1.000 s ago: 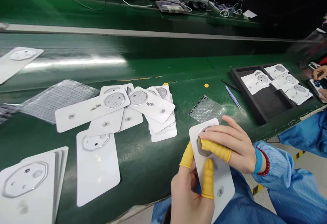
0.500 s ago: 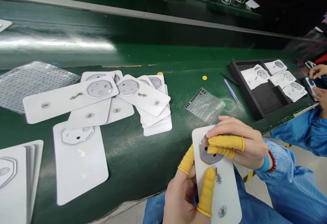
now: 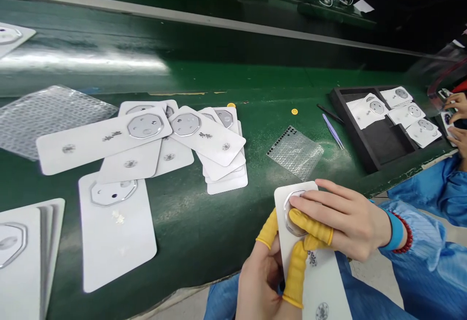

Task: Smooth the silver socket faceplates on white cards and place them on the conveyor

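Observation:
My left hand (image 3: 268, 276), with yellow finger cots on thumb and forefinger, grips a white card (image 3: 321, 286) from below at the table's near edge. The card carries a clear octagonal blister near its top end. My right hand (image 3: 339, 218) lies over that blister, its yellow-cotted finger pressing on it. A small bubble sheet (image 3: 296, 152) with a row of black dots lies just beyond the card.
Several similar white cards (image 3: 204, 140) lie fanned on the green table, more at the left (image 3: 116, 232). A black tray (image 3: 372, 142) of cards sits at the right, purple tweezers (image 3: 332, 133) beside it. Another person's hands (image 3: 458, 115) work at the far right.
My right fingers have shifted across the blister, from curled above it to laid flat over it. The card sits a little lower in view.

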The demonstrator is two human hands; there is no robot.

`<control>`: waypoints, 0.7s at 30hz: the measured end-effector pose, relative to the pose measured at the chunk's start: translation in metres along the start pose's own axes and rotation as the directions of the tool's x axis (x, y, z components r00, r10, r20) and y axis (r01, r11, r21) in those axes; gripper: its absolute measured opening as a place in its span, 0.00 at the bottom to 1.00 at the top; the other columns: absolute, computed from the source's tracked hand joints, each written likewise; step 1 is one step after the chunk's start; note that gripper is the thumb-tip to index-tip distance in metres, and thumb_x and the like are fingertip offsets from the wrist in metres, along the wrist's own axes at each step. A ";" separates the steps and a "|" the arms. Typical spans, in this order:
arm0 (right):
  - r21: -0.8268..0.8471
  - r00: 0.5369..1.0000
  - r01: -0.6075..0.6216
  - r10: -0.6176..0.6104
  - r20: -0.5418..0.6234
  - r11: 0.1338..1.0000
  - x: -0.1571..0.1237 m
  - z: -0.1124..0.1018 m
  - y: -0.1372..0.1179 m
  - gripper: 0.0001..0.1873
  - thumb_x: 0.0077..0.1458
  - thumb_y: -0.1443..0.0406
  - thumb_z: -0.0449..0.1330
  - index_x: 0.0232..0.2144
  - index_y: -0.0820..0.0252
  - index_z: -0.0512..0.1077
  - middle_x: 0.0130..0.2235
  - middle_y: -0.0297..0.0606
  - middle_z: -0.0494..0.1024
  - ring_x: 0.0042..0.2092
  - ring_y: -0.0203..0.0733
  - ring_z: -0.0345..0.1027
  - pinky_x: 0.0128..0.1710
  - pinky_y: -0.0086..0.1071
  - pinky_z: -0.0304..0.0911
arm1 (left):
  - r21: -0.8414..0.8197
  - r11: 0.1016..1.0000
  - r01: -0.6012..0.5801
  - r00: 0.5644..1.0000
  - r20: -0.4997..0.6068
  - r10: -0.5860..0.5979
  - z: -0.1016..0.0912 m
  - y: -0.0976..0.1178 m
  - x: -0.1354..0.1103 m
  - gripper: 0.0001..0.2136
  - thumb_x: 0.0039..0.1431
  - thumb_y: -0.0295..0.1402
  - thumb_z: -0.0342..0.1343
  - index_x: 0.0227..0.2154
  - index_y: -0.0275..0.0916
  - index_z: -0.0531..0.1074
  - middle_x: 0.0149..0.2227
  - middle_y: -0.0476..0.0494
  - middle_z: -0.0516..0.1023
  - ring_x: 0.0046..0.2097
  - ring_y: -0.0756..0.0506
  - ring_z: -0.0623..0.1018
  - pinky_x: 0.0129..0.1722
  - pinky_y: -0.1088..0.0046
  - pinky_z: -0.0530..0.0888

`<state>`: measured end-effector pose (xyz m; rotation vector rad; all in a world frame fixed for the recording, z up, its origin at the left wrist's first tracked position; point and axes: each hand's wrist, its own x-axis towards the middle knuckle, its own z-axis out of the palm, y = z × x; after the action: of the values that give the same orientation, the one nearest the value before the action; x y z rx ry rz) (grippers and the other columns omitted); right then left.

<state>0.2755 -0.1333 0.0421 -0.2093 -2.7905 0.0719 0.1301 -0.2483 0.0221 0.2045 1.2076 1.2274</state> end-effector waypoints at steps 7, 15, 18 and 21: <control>0.058 1.000 -0.021 0.021 0.009 0.998 -0.001 0.008 -0.003 0.19 0.64 0.68 0.43 0.48 0.72 0.70 0.49 0.47 0.77 0.52 0.43 0.69 0.52 0.37 0.69 | 0.012 0.999 -0.032 0.999 0.010 0.032 0.000 0.000 0.002 0.30 0.37 0.32 0.73 0.49 0.42 0.76 0.34 0.41 0.85 0.39 0.35 0.83 0.30 0.70 0.80; 0.422 0.954 -0.166 0.253 -0.159 0.891 -0.010 0.037 0.004 0.22 0.66 0.57 0.47 0.57 0.64 0.62 0.62 0.55 0.59 0.64 0.53 0.52 0.60 0.54 0.56 | 0.096 0.977 -0.191 0.973 -0.111 0.201 -0.002 0.002 0.011 0.27 0.42 0.39 0.71 0.48 0.40 0.76 0.32 0.42 0.85 0.29 0.43 0.82 0.25 0.76 0.78; 0.606 0.818 -0.375 0.558 -0.140 0.701 -0.018 0.045 -0.007 0.29 0.64 0.55 0.52 0.62 0.60 0.52 0.59 0.52 0.62 0.60 0.49 0.59 0.58 0.48 0.60 | 0.043 0.959 -0.281 0.942 -0.177 0.284 -0.001 -0.001 0.025 0.26 0.41 0.39 0.71 0.46 0.41 0.77 0.32 0.46 0.85 0.29 0.46 0.82 0.26 0.80 0.77; 0.765 0.737 -0.452 0.675 0.031 0.459 -0.024 0.059 -0.016 0.24 0.62 0.54 0.54 0.54 0.61 0.62 0.40 0.41 0.75 0.38 0.37 0.72 0.39 0.30 0.71 | 0.000 0.953 -0.302 0.922 -0.253 0.292 -0.003 -0.009 0.045 0.18 0.42 0.39 0.71 0.38 0.41 0.79 0.30 0.51 0.85 0.29 0.48 0.82 0.29 0.82 0.77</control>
<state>0.2761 -0.1539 -0.0207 -0.8655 -2.0401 1.2187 0.1266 -0.2174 -0.0117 0.2142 1.4055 1.5777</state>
